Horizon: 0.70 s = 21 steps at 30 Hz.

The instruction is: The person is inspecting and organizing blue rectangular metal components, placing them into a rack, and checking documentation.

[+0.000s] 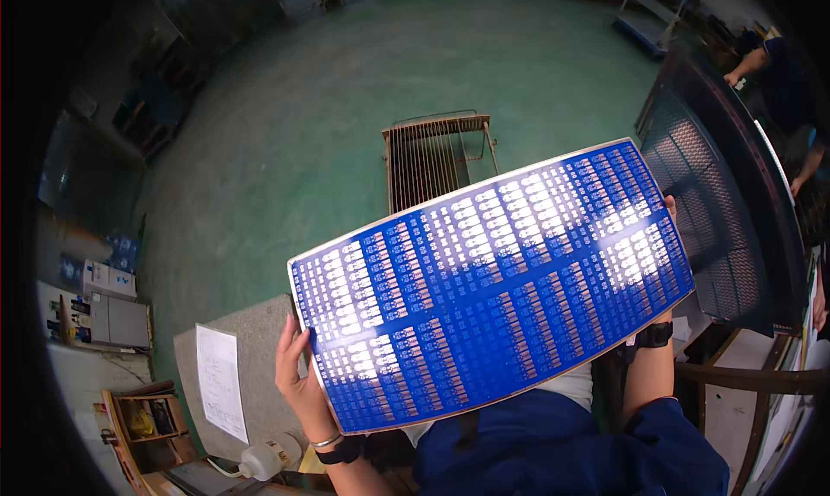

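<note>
There, the person held a large blue circuit-board panel (490,284) up in front of the chest, one hand at each short end. The left hand (298,371) clasped the lower-left edge, its fingers lying along the panel's rim and the thumb tucked behind. The right hand (669,209) was almost wholly hidden behind the far right edge; only fingertips showed at the rim, so it appeared to grip there, though the hold itself could not be seen. The panel's long axis ran from lower left to upper right, so the left end sat lower and nearer the body and the right end higher and farther out. Its printed face was turned up toward the camera, catching glare in two bright patches. Beyond the upper edge, on the green floor (285,150), stood a slotted metal rack (432,155), well apart from the panel. To the right, a dark perforated machine surface (705,193) lay just beside the right-hand end. A grey table (264,340) with a paper sheet (220,382) stood below the left hand.
</note>
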Motion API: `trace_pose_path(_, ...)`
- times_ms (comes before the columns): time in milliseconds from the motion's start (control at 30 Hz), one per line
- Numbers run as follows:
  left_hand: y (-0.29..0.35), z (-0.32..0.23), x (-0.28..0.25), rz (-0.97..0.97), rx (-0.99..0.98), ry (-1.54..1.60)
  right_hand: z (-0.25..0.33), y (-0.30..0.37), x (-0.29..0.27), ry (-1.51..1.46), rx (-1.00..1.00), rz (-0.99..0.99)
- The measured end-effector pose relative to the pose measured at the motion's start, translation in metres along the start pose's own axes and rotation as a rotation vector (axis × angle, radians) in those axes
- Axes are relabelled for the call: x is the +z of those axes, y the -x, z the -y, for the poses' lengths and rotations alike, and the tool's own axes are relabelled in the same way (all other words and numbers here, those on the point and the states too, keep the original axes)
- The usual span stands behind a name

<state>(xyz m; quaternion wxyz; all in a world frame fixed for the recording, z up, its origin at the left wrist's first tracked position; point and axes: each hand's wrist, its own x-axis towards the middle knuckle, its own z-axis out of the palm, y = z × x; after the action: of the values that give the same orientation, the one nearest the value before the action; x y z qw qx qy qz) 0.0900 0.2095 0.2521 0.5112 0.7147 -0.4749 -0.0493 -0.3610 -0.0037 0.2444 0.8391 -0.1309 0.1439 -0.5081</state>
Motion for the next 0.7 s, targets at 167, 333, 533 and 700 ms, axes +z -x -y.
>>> trace_pose_path(167, 0.001, 0.005, 0.008, 0.009, -0.195, 0.106, -0.015, -0.005, -0.007, 0.059, -0.078, 0.093)
trace_pose_path(333, 0.012, 0.016, 0.011, 0.130, -0.531, 0.458, -0.029, 0.003, -0.020, 0.262, -0.441, 0.079)
trace_pose_path(533, 0.027, 0.001, 0.025, 0.136, -0.785, 1.180, -0.018, -0.021, -0.035, 0.120, -0.078, 0.429)
trace_pose_path(700, 0.041, 0.007, 0.039, 0.274, -0.955, 1.047, -0.050, -0.030, -0.062, 0.067, -0.209, 0.051)
